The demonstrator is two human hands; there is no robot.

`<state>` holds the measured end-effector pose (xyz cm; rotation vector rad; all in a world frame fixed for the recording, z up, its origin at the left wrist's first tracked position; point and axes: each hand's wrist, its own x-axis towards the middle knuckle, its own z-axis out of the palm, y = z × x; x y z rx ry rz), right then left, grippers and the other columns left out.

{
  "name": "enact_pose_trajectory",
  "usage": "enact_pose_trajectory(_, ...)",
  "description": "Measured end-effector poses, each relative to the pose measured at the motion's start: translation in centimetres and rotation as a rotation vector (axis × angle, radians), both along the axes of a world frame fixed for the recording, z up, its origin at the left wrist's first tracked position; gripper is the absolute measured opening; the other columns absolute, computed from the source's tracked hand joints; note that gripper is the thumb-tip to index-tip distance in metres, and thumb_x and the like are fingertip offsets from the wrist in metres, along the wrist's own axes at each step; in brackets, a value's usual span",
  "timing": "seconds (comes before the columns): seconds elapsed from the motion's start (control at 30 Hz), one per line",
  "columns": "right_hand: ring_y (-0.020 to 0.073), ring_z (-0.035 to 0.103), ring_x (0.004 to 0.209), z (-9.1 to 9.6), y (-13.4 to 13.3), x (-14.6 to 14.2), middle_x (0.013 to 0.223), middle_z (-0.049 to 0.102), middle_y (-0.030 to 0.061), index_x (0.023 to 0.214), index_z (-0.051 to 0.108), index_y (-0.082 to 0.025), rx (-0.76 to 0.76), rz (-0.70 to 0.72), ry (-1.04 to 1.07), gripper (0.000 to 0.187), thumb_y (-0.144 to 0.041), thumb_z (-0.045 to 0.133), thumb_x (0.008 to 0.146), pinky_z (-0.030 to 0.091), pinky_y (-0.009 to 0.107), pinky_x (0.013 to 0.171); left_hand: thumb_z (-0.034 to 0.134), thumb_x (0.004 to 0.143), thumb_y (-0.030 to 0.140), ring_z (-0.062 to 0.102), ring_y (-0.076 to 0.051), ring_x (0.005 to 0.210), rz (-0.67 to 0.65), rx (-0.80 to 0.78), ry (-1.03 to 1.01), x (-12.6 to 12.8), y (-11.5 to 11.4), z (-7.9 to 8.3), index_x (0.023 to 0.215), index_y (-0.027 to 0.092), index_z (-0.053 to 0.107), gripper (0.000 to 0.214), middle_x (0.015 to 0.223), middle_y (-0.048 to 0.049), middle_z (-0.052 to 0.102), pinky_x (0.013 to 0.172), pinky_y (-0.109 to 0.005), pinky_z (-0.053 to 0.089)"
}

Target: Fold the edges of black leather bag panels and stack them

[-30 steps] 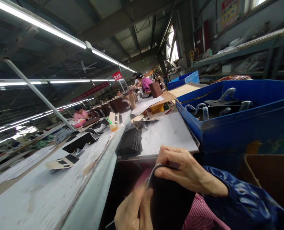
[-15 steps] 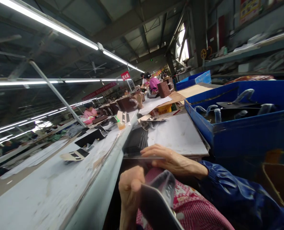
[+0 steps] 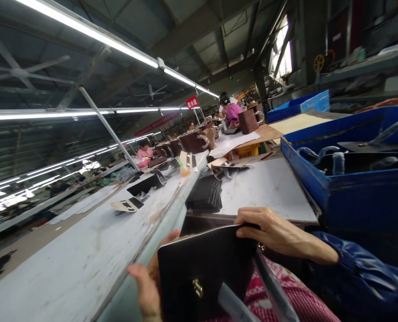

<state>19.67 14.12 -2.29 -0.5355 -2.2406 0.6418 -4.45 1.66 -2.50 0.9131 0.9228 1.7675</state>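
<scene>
Head view: right hand curls over black panel.

tube lights and window overexposed. roof dim. sleeve shows glare. panel near-black, little surface detail. view tilted, stretched toward edges; far background soft, indistinct.

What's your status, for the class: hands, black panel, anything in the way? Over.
Right hand pinching black panel at upper right corner. Left hand open at its left edge. Gold fitting facing camera. Strap overlapping panel's lower right.
</scene>
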Motion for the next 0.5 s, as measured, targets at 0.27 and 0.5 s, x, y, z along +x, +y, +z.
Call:
enact_pose_trajectory(0.27, 0.0114, 0.058, 0.073, 0.1, 0.0, -0.2, 0.079, 0.064, -0.0003, 0.084, 0.064, -0.016, -0.005, -0.003, -0.105, 0.015, -0.025, 0.061, 0.095, 0.039, 0.022, 0.069, 0.078, 0.069, 0.056, 0.064, -0.025, 0.114, 0.324, -0.088, 0.737, -1.4, -1.1, 1.1, 0.12, 0.024, 0.067, 0.061, 0.121, -0.0044, 0.07, 0.096, -0.027, 0.05)
enact_pose_trajectory(0.5, 0.0153, 0.065, 0.08, 0.6, -1.3, -2.2, 0.095, 0.07, 0.0042, 0.113, 0.063, -0.014, 0.215, 0.022, -0.115, 0.033, -0.041, 0.064, 0.093, 0.043, 0.025, 0.068, 0.065, 0.078, 0.062, 0.064, -0.016, 0.071, 0.465, -0.176, 0.902, -0.5, -0.3, 1.3, 0.09, 0.02, 0.07, 0.044, 0.069, 0.0011, 0.066, 0.064, -0.022, 0.05)
